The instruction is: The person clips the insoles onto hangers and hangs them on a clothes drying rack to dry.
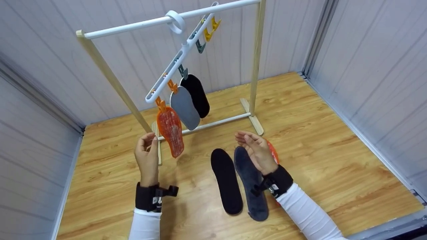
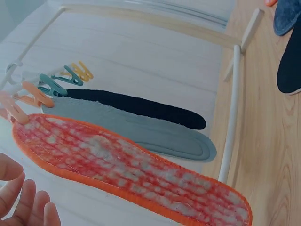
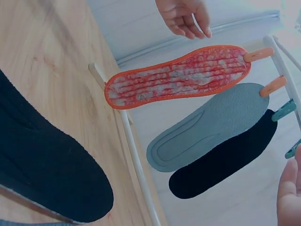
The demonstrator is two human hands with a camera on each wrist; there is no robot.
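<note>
Your left hand (image 1: 146, 156) is raised with its fingers loosely curled and holds nothing; it hangs just beside the lower end of the orange insole (image 1: 170, 130), on its left, close to it but apart. That orange insole hangs from an orange clip (image 1: 160, 104) at the near end of the white clip hanger (image 1: 180, 56), which hooks over the white top bar of the drying rack (image 1: 255, 60). Just behind it on the same hanger hang a grey insole (image 1: 184, 107) and then a black insole (image 1: 196, 95), each from its own clip and overlapping one another.

Your right hand (image 1: 255, 150) is also empty, palm turned up and fingers relaxed, hovering over the top end of the dark grey insole (image 1: 252, 193) that lies flat on the wooden floor (image 1: 317, 156). A second black insole on the floor (image 1: 227, 181) lies just left of it, side by side. An orange edge (image 1: 273, 151) shows just past your right hand on the right, mostly hidden by the hand and wrist. The rack's base rail (image 1: 217, 124) runs across the floor between the hanging insoles and the two lying ones.
</note>
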